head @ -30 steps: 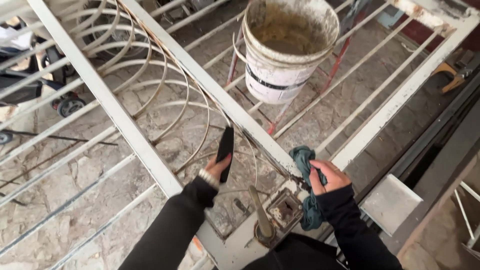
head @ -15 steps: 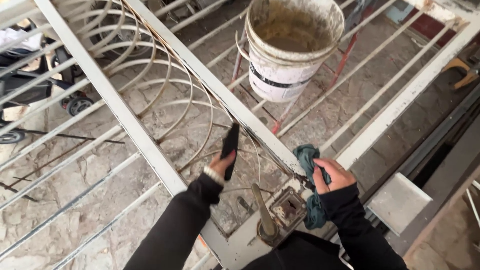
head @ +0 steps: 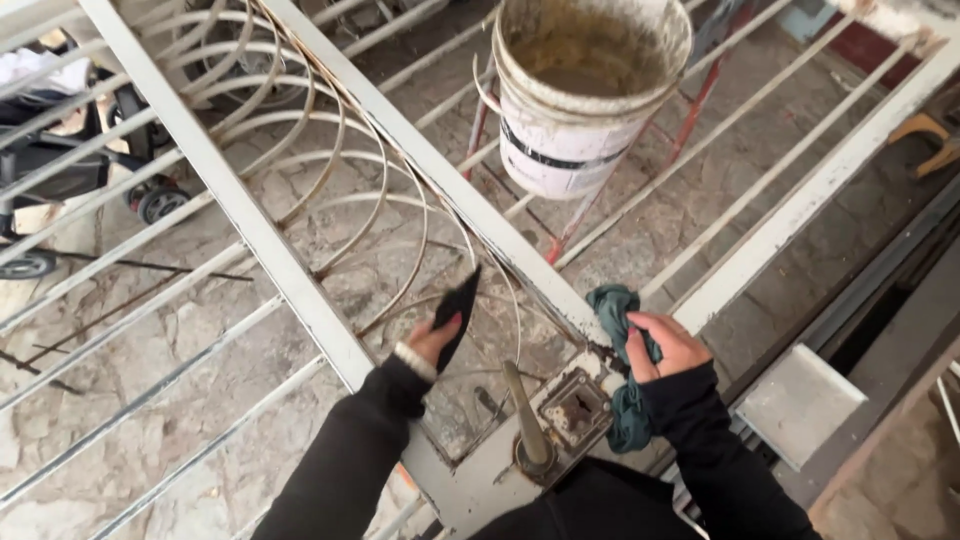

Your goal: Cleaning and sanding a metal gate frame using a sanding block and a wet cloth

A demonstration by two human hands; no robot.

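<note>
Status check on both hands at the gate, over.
Left hand grips a dark pad against a curved bar. Right hand clutches a teal rag at the white frame. Lever handle sits between them.

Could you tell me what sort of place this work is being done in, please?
Probably an outdoor yard or workshop forecourt: a white metal gate lies flat over stone paving, a dirty bucket rests on its bars, and the right hand holds a teal rag.

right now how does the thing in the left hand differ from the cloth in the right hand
The dark piece in the left hand is black, flat and stiff-looking, and comes to a point; the teal cloth in the right hand is soft, bunched and hangs down past the wrist. The dark piece looks smaller. Both are held at the white metal gate.
</note>
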